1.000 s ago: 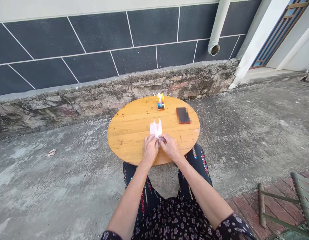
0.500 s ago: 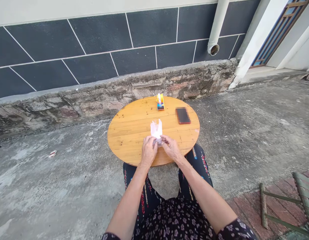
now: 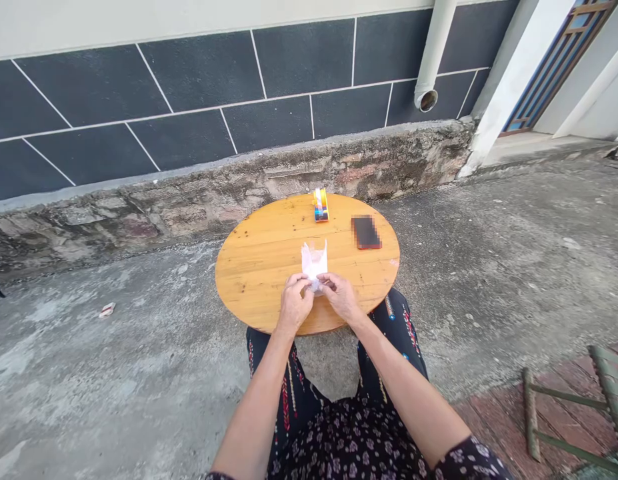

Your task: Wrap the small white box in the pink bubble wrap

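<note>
A thin white plastic bag (image 3: 315, 260) lies on the round wooden table (image 3: 259, 267), its two handle-like strips pointing toward the wall. My left hand (image 3: 295, 300) pinches the near left edge of the bag between thumb and fingers. On the other side my right hand (image 3: 339, 293) pinches the near right edge, its fingertips close to those of the left. The bag's near end is crumpled and partly hidden behind my fingers.
A yellow and blue tape dispenser (image 3: 321, 205) stands at the table's far edge. Right of it lies a dark, pixelated flat object (image 3: 366, 232) with a red edge. A stone-based wall (image 3: 199, 207) rises behind the table, and a folding chair (image 3: 569, 407) is at lower right.
The bag's upper part has spread wider, its right strip shifting slightly right. Both hands keep their pinch with small finger movements, the left one moving slightly left.
</note>
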`<state>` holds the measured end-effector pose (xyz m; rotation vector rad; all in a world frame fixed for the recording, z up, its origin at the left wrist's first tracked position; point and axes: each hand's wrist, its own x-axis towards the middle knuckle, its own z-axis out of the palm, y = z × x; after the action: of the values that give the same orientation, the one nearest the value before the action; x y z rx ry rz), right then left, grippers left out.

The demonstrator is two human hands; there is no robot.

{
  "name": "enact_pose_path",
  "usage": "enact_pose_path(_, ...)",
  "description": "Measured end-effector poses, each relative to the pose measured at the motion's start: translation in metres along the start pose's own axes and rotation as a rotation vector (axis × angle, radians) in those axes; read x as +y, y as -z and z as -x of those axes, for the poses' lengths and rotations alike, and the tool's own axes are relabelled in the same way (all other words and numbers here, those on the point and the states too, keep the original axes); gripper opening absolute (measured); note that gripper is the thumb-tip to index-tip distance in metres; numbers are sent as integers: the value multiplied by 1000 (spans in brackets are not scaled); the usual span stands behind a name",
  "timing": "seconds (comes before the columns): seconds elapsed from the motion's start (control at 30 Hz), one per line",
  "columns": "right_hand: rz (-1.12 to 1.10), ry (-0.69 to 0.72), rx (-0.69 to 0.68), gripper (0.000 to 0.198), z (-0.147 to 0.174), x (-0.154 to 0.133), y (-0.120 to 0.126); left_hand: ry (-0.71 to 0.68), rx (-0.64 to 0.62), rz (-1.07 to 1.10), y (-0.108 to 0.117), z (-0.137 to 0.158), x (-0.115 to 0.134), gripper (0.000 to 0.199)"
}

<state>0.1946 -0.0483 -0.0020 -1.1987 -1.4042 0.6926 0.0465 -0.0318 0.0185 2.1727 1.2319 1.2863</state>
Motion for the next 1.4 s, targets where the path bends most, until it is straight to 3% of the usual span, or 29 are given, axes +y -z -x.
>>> enact_pose_path(0.2,81,17,-68,31,-5,-2,4,143,24,71,-1,-4,5,14)
enact_pose_path(0.5,219,74,-141,52,-3,-12,9,222,102,19,-11,-4,13,9)
enact_pose_path(0.6,258,92,-150,54,-2,-14,10,231,86,2,-11,-5,15,18)
enact_pose_path(0.9,234,146,-126,50,0,-10,7,222,79,-8,-12,-4,12,11)
enact_pose_path(1.2,228,103,56,28,12,1,16,224,159,-35,-21,-2,12,13)
enact_pose_path(1.4,213,100,-1,24,15,1,14,217,184,-70,-23,2,17,15)
